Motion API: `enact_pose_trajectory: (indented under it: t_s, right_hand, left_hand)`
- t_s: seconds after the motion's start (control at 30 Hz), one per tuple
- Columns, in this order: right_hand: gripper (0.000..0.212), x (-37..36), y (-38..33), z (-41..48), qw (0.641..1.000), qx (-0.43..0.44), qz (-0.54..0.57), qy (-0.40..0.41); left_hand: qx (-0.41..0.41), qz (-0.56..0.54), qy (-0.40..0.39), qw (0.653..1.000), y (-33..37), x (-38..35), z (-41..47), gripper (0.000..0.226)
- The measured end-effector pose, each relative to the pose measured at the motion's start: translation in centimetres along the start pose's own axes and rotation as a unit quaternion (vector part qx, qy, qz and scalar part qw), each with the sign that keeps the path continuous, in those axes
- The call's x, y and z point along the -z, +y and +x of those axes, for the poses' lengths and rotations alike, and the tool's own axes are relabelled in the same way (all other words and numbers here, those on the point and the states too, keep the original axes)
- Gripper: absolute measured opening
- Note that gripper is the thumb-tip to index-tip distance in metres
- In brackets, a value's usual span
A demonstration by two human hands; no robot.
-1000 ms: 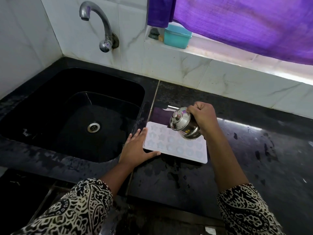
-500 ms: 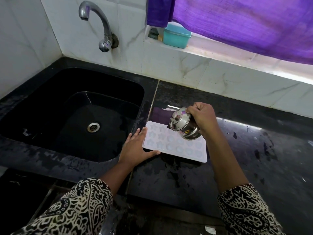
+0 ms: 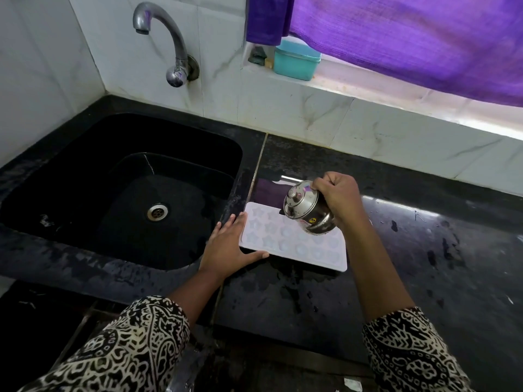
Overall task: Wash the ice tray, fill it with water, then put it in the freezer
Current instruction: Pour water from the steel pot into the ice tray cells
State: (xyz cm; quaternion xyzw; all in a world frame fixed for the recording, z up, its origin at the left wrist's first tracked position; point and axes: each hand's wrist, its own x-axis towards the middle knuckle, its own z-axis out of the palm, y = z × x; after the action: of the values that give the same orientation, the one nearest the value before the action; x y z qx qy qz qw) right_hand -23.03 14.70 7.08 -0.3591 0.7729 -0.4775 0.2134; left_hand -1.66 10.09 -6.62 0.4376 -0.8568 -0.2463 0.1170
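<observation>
A white ice tray with star and round moulds lies flat on the black counter, just right of the sink. My left hand rests with straight fingers against the tray's left end, thumb along its near edge. My right hand grips a small steel pot and holds it tilted over the tray's far side, mouth turned toward the moulds. Whether water is running out of the pot is too small to tell.
A black sink with a steel drain lies to the left, under a curved tap on the tiled wall. A teal box stands on the window ledge below a purple curtain. The wet counter stretches right.
</observation>
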Motion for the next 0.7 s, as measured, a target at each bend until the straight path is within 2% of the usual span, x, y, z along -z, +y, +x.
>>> enact_pose_trajectory:
  t_s: [0.1, 0.27, 0.7]
  right_hand:
    - [0.024, 0.4, 0.2, -0.1, 0.997, -0.034, 0.07, 0.009]
    - [0.023, 1.4, 1.1, -0.5, 0.971, -0.094, 0.215, 0.036]
    - [0.033, 2.8, 2.0, -1.0, 0.995, -0.038, 0.079, 0.053]
  left_hand:
    - [-0.002, -0.003, 0.003, 1.0, -0.1, -0.1, 0.0, 0.123]
    - [-0.002, -0.003, 0.007, 1.0, -0.1, -0.1, 0.1, 0.123]
    - [-0.004, -0.009, 0.009, 1.0, 0.1, 0.1, -0.1, 0.124]
